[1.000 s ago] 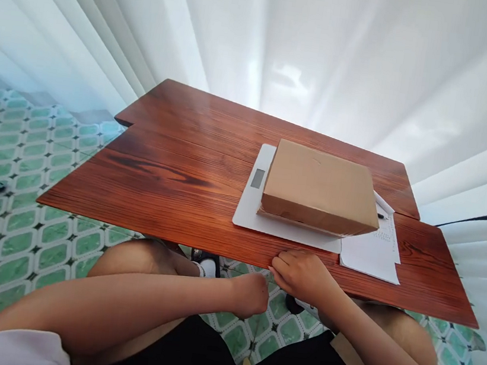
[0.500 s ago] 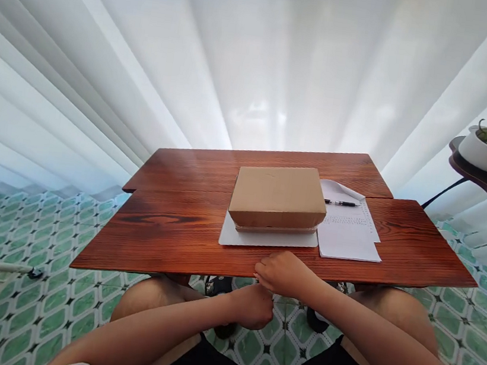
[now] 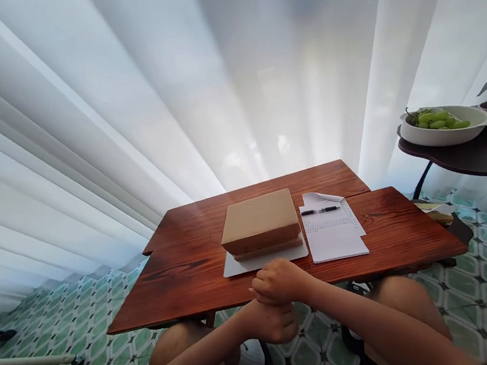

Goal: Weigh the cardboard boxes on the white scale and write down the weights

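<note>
The right hand point(image 3: 278, 281) rests curled and empty on the near edge of the wooden table point(image 3: 176, 284), its fingers loosely folded; the left hand point(image 3: 272, 323), also closed on nothing, sits just under it below the tabletop. Straight ahead of the right knuckles, close by, lies the cardboard box point(image 3: 261, 222) on a white scale point(image 3: 235, 265), its long side running across the hand's reach, so the right hand is the nearer

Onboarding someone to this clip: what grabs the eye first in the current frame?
The brown cardboard box sitting on a flat white scale mid-way along the red-brown wooden table stands out first. Just right of it lie a white sheet of paper and a black pen. At the table's near edge the right hand rests over the left hand, both empty.
</note>
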Available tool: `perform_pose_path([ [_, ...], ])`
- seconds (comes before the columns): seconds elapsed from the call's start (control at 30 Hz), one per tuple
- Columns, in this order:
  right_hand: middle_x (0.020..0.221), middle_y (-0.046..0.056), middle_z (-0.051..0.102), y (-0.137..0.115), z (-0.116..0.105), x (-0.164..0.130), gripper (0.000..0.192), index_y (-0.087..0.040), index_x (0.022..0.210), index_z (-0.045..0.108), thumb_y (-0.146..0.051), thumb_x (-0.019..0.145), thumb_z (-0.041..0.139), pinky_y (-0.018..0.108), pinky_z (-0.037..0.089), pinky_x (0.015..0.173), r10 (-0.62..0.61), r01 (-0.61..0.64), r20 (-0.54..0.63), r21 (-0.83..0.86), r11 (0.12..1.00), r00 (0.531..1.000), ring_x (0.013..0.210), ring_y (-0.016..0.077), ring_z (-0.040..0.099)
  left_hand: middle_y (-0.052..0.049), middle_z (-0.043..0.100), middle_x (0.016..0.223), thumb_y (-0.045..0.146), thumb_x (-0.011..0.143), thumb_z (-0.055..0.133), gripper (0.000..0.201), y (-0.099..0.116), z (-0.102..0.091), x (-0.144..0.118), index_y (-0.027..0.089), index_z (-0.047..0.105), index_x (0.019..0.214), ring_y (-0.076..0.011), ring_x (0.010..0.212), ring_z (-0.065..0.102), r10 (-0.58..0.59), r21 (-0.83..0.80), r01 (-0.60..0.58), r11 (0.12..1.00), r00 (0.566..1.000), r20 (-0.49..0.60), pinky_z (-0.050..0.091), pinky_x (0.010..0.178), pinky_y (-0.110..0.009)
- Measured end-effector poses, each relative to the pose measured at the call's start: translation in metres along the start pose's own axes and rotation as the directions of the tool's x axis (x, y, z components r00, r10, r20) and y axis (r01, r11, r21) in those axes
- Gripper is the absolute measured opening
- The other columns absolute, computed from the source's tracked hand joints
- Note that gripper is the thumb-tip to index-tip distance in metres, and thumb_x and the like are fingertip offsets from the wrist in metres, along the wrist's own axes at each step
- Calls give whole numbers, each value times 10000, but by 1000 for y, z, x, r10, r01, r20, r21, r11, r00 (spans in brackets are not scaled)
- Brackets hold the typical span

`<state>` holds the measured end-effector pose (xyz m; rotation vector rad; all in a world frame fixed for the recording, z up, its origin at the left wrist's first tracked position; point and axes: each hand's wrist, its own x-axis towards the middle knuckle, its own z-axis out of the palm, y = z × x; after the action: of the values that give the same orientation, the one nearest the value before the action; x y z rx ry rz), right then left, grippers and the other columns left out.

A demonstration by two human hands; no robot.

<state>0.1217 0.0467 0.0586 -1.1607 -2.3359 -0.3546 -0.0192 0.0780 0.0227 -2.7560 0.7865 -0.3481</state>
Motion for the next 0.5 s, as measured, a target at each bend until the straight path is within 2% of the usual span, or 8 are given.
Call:
perform_pose_path([
  [0.13,626,1,576,10,-14,0,329,-205,678,526,-270,996,474,339,225,527,-48,24,-233,-103,994,971,585,155,477,25,442,499,170,837,572,270,-15,-41,2,229,535,576,-135,427,396,-51,80,71,994,973,-224,299,361,-307],
  [0.23,633,-12,538,21,-34,-1,330,-212,699,511,-241,1018,433,342,252,555,-42,-31,-383,-185,982,923,607,155,454,35,445,511,177,849,527,192,-33,-65,1,225,556,665,-137,446,396,-145,119,202,972,916,-373,321,410,-303],
  [0.27,633,-14,530,26,-41,-1,331,-213,697,507,-237,1019,430,340,260,562,-28,-65,-422,-204,977,906,613,157,447,37,459,522,175,857,509,166,-40,-71,-1,223,557,706,-138,462,412,-204,123,286,950,871,-447,324,430,-296],
  [0.33,633,-17,520,38,-56,0,323,-215,693,502,-223,1009,440,333,274,575,20,-146,-473,-231,962,881,623,159,436,18,530,586,142,858,480,126,-55,-79,-5,215,564,797,-149,546,493,-331,90,464,881,742,-583,395,516,-294],
  [0.43,658,-8,530,59,-77,4,287,-214,723,519,-200,993,422,324,284,583,190,-338,-512,-212,917,837,641,165,438,-9,590,692,75,857,473,164,-76,-85,-15,203,574,879,-161,661,541,-484,-20,671,741,513,-709,458,656,-308],
  [0.5,711,9,564,71,-89,11,238,-203,790,550,-230,988,420,319,296,585,376,-497,-518,-113,860,768,666,169,470,-20,593,746,88,877,499,152,-88,-87,-21,201,588,924,-177,726,544,-561,-114,771,626,344,-753,462,709,-322],
])
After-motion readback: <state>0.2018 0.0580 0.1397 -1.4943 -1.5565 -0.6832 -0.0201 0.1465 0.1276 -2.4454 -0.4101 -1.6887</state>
